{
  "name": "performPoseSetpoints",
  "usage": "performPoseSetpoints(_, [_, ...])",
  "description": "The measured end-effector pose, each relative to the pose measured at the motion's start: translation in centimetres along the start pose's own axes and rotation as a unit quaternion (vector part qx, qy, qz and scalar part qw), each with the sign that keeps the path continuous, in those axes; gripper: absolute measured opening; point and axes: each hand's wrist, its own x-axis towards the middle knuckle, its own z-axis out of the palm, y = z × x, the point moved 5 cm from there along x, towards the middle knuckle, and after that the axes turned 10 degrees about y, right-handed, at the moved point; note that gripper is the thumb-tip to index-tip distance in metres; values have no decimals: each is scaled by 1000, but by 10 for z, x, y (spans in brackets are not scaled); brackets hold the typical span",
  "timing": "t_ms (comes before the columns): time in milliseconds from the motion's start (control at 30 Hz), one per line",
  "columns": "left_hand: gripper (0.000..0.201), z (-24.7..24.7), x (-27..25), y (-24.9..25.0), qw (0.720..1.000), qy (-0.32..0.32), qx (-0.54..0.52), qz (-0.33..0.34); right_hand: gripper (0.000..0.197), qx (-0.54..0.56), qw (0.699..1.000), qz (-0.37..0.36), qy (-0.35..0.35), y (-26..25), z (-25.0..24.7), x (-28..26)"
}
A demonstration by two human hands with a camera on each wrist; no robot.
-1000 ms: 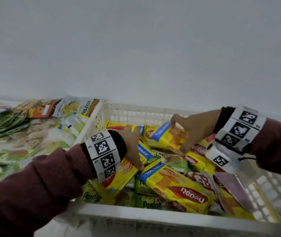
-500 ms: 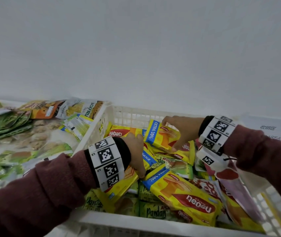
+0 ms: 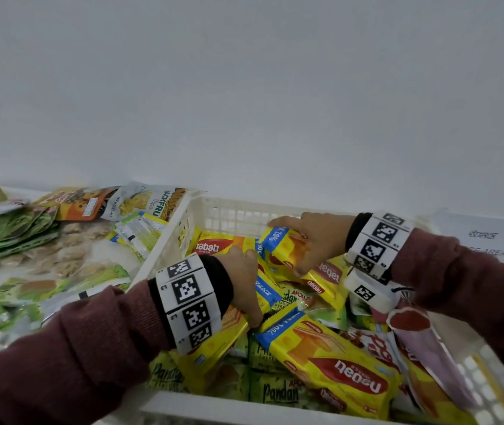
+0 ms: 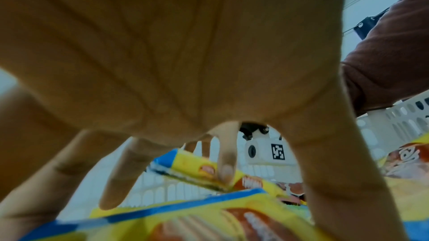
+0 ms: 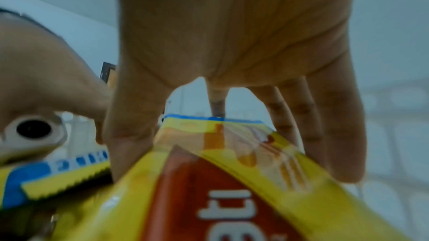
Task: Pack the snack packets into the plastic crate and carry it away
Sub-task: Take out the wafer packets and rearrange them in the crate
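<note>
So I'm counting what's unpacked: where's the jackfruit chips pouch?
In the head view the white jackfruit chips pouch lies outside the white plastic crate, against its far-left corner.

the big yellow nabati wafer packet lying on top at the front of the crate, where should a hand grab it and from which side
Take the yellow wafer packet across its narrow width near the middle, coming straight down from above. It lies flat and label-up on top of the pile in the crate, so both long edges are exposed. Its blue crimped end sits right beside the left hand, so that end is crowded.
</note>
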Motion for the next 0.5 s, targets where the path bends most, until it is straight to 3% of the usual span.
performPoseSetpoints(133, [104, -2, 0, -3, 1000, 3, 1, -8, 80, 42, 996, 54, -59, 8, -7, -12])
performPoseSetpoints(300, [107, -2, 2, -4, 1000, 7, 3, -9, 66, -72, 990, 50, -109, 15, 13, -20])
performPoseSetpoints(333, [107, -2, 2, -4, 1000, 7, 2, -9, 69, -71, 990, 36, -115, 17, 13, -21])
performPoseSetpoints(400, [106, -2, 2, -4, 1000, 4, -3, -11, 94, -101, 986, -36, -127, 20, 11, -22])
performPoseSetpoints(500, [104, -2, 3, -5, 1000, -1, -4, -14, 126, -275, 943, -156, -106, 14, 17, -33])
